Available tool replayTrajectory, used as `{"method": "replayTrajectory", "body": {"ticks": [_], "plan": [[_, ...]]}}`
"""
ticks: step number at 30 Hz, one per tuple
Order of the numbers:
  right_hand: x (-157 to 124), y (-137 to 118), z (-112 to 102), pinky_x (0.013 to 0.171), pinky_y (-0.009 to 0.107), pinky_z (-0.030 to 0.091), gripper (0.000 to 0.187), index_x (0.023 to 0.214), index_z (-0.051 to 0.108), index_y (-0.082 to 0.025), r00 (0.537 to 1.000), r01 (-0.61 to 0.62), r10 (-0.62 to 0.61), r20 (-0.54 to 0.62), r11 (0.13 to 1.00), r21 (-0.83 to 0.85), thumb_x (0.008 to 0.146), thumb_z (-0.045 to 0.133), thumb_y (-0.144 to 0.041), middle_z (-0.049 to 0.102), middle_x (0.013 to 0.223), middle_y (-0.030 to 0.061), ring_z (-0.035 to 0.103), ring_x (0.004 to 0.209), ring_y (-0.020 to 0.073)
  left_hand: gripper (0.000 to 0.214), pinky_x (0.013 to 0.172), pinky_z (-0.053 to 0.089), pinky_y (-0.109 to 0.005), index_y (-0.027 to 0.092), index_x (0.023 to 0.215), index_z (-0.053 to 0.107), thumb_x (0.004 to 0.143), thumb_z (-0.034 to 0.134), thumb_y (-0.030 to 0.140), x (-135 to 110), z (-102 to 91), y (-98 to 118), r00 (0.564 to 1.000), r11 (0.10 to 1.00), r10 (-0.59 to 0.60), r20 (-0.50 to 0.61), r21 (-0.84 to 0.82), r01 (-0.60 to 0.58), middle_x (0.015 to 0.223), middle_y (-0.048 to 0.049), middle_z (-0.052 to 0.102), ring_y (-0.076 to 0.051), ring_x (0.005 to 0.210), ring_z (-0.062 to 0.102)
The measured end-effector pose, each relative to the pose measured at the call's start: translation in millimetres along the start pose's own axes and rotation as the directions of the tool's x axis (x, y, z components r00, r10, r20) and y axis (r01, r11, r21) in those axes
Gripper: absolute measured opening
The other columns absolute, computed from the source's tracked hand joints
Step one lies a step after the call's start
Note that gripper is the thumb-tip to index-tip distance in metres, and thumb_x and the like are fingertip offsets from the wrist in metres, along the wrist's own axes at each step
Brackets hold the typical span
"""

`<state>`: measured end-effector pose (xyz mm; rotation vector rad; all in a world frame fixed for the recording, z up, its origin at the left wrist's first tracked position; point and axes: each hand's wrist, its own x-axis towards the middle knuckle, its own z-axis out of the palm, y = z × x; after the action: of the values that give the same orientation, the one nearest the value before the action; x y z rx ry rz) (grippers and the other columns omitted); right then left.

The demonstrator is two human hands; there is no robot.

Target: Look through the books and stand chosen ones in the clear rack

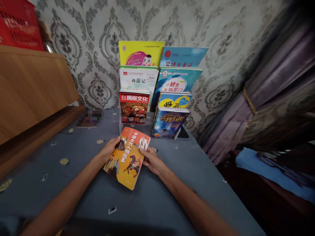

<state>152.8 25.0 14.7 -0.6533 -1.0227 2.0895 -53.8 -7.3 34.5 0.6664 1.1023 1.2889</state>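
Observation:
An orange book with Chinese title and drawn figures is held slightly above the grey-blue tablecloth, tilted to the right. My left hand grips its left edge near the top. My right hand grips its right edge, thumb on the cover. Both hands are closed on the book. Just behind it stands a tiered book rack with two columns of books facing me; the front left one is a red book, the front right one a dark blue book.
A wooden cabinet runs along the left with a red crate on top. A small dark object lies on the table at back left. Purple curtains hang at right, above a blue cloth. Patterned wallpaper is behind the rack.

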Motion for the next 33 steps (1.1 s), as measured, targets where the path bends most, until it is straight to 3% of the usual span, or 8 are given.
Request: {"method": "replayTrajectory", "body": {"ticks": [5, 10, 13, 16, 20, 25, 29, 33], "plan": [[-0.4, -0.9, 2.0, 0.035, 0.015, 0.018, 0.054, 0.097, 0.068, -0.019, 1.000, 0.009, -0.009, -0.011, 1.000, -0.008, 0.054, 0.092, -0.041, 0.066, 0.075, -0.0012, 0.048, 0.049, 0.0053, 0.027, 0.074, 0.061, -0.035, 0.010, 0.097, 0.071, 0.088, 0.066, 0.035, -2.8, 3.9, 0.4, 1.000, 1.000, 0.001, 0.011, -0.031, -0.001, 0.085, -0.0119, 0.078, -0.023, 0.071, 0.074], [-0.6, -3.4, 2.6, 0.035, 0.016, 0.015, 0.050, 0.096, 0.068, -0.019, 0.999, 0.050, -0.051, -0.017, 0.995, -0.089, 0.059, 0.088, -0.044, 0.067, 0.077, 0.0001, 0.045, 0.048, 0.0047, 0.039, 0.075, 0.060, -0.034, 0.012, 0.098, 0.071, 0.076, 0.075, 0.045, -2.8, 4.6, 2.3, 0.992, 0.992, 0.128, 0.011, -0.012, -0.128, 0.089, -0.0099, 0.078, -0.025, 0.080, 0.074], [-2.0, -8.4, 3.3, 0.037, 0.015, 0.023, 0.049, 0.094, 0.067, -0.019, 0.995, 0.101, -0.103, -0.007, 0.987, -0.127, 0.057, 0.089, -0.041, 0.068, 0.078, -0.0002, 0.048, 0.050, 0.0053, 0.047, 0.071, 0.058, -0.031, 0.013, 0.093, 0.071, 0.067, 0.081, 0.052, -3.8, 6.2, 6.6, 0.970, 0.972, 0.236, -0.050, 0.017, -0.236, 0.085, -0.0080, 0.078, -0.024, 0.077, 0.073], [-3.1, -12.2, 4.0, 0.043, 0.016, 0.036, 0.050, 0.100, 0.066, -0.021, 0.989, 0.147, -0.144, 0.028, 0.972, -0.184, 0.058, 0.089, -0.039, 0.072, 0.089, 0.0016, 0.059, 0.061, 0.0090, 0.055, 0.069, 0.057, -0.030, 0.014, 0.089, 0.070, 0.059, 0.084, 0.058, -6.3, 9.4, 11.7, 0.934, 0.941, 0.336, -0.121, 0.013, -0.337, 0.083, -0.0060, 0.077, -0.022, 0.074, 0.072], [-2.6, -10.6, 3.8, 0.047, 0.019, 0.042, 0.043, 0.099, 0.064, -0.021, 0.973, 0.232, -0.221, 0.070, 0.923, -0.307, 0.068, 0.082, -0.044, 0.073, 0.090, 0.0034, 0.065, 0.069, 0.0137, 0.056, 0.077, 0.057, -0.031, 0.015, 0.092, 0.070, 0.064, 0.079, 0.063, -9.0, 12.8, 13.9, 0.870, 0.884, 0.462, -0.170, 0.015, -0.467, 0.087, -0.0049, 0.077, -0.023, 0.086, 0.073], [-6.4, -6.9, 3.6, 0.055, 0.024, 0.049, 0.039, 0.113, 0.062, -0.023, 0.913, 0.389, -0.395, 0.102, 0.767, -0.511, 0.082, 0.068, -0.046, 0.071, 0.108, 0.0071, 0.067, 0.086, 0.0203, 0.056, 0.087, 0.055, -0.032, 0.017, 0.102, 0.069, 0.072, 0.072, 0.064, -7.7, 12.8, 9.5, 0.808, 0.822, 0.564, -0.168, 0.026, -0.568, 0.102, -0.0057, 0.077, -0.025, 0.103, 0.070], [-13.1, -7.1, 3.8, 0.077, 0.034, 0.053, 0.036, 0.122, 0.061, -0.025, 0.850, 0.447, -0.510, 0.130, 0.570, -0.690, 0.089, 0.060, -0.040, 0.069, 0.113, 0.0074, 0.065, 0.098, 0.0235, 0.063, 0.089, 0.055, -0.034, 0.016, 0.103, 0.070, 0.074, 0.066, 0.071, -6.4, 12.2, 7.9, 0.804, 0.816, 0.576, -0.147, 0.044, -0.576, 0.104, -0.0086, 0.076, -0.027, 0.106, 0.068], [-14.2, -6.3, 2.0, 0.079, 0.035, 0.051, 0.034, 0.121, 0.060, -0.025, 0.832, 0.433, -0.534, 0.151, 0.454, -0.779, 0.090, 0.058, -0.037, 0.069, 0.110, 0.0073, 0.063, 0.094, 0.0233, 0.063, 0.084, 0.056, -0.035, 0.015, 0.090, 0.071, 0.063, 0.073, 0.072, -4.4, 8.1, 5.0, 0.827, 0.838, 0.546, -0.136, 0.084, -0.540, 0.090, -0.0082, 0.077, -0.029, 0.099, 0.070]]}}
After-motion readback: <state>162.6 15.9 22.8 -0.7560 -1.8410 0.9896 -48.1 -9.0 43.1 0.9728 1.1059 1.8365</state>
